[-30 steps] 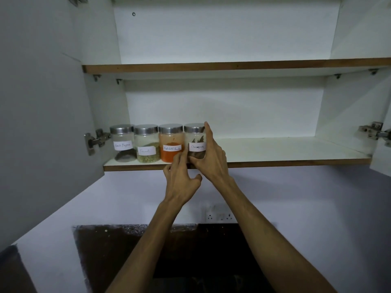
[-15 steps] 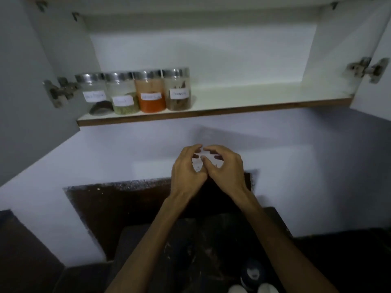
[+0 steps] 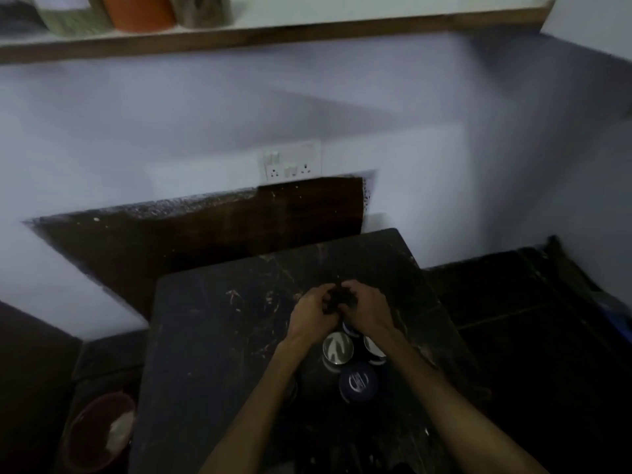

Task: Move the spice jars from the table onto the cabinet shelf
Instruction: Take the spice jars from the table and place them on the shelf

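Note:
Several spice jars stand close together on the dark table [image 3: 219,343]: one with a shiny silver lid [image 3: 338,348], one with a dark blue lid [image 3: 358,383], and a third lid [image 3: 375,351] partly under my right forearm. My left hand [image 3: 313,311] and my right hand [image 3: 368,309] are held together just above the far side of this group, fingers curled toward each other. The gap between them is dark, so any hold is unclear. On the cabinet shelf [image 3: 273,32] at the top left, the bottoms of an orange jar [image 3: 136,12], a green jar [image 3: 73,20] and a brown jar [image 3: 201,10] show.
A white wall socket [image 3: 290,162] sits on the wall behind the table. A reddish bowl with something white in it [image 3: 102,436] lies low at the left of the table. A dark surface [image 3: 533,319] runs along the right.
Both hands have come down from the shelf, where they touched the fourth jar, to the table's jar group. The view has tilted down, so the shelf now sits at the top edge.

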